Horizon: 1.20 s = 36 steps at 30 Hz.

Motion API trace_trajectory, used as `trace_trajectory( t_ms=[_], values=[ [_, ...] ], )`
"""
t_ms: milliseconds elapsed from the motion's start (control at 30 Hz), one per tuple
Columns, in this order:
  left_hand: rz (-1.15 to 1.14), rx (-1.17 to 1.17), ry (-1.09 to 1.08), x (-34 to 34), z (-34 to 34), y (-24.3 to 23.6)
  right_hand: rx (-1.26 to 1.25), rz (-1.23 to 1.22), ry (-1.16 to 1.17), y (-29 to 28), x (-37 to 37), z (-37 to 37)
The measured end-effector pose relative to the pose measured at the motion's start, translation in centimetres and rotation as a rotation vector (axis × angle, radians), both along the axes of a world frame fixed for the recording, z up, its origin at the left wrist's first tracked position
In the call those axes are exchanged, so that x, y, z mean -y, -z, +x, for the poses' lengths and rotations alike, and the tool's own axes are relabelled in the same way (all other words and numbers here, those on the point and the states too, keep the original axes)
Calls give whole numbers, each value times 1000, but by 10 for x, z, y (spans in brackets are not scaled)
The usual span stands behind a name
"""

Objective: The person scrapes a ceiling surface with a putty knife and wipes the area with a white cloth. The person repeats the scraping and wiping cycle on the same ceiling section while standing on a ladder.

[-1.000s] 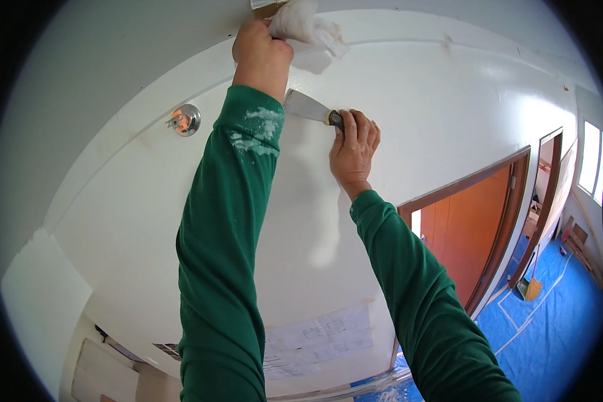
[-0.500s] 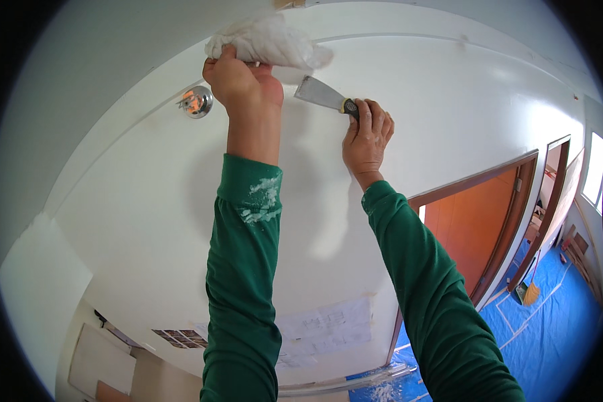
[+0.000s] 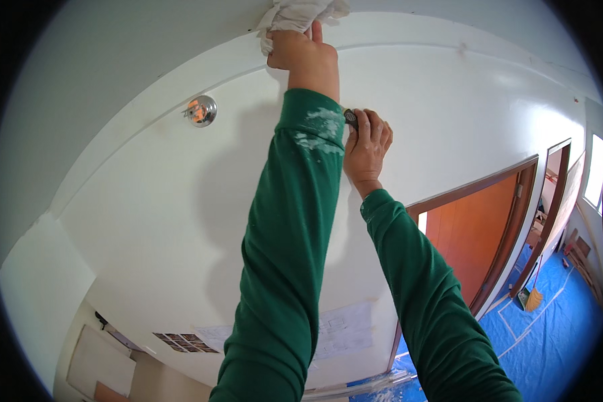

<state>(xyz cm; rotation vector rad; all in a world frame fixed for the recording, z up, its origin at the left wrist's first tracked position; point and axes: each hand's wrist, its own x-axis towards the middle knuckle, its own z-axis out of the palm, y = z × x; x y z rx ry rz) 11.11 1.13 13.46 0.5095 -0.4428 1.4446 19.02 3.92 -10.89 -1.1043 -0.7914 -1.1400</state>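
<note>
Reaching higher than a moment ago, the left hand [image 3: 305, 53] grips the rag [image 3: 300, 13] against the ceiling [image 3: 147, 201]. Right hand [image 3: 367, 144] is closed on the scraper [image 3: 350, 118], now hidden behind the sleeve [image 3: 295, 221].

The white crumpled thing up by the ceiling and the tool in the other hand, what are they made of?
White rag: soft cloth or maybe paper, going by its crumpled folds, pressed up by the left hand. Tool in the right hand: only a dark ribbed handle shows, probably plastic or rubber.

Crumpled white cloth rag [image 3: 301, 13]; smooth, faintly glossy painted ceiling [image 3: 449, 100]; shiny metal ceiling fitting [image 3: 201, 110]; orange wooden door [image 3: 476, 241]; blue plastic floor sheet [image 3: 556, 321].
</note>
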Motion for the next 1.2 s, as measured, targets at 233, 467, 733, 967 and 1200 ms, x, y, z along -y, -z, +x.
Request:
trace_trajectory(
  t_ms=[233,467,733,967,1200],
  values=[
    [461,27,-31,-9,3,-10,4,14,-11,0,-1,0],
    [585,-41,74,-29,-24,-5,-4,-16,-6,0,-1,-1],
    [190,-142,-78,-12,8,16,6,10,4,-2,-2,0],
    [599,-257,-129,-13,-16,-13,2,-7,-6,-1,1,-1],
    [970,-227,-460,5,-81,55,39,30,18,-1,-5,0]
  ],
)
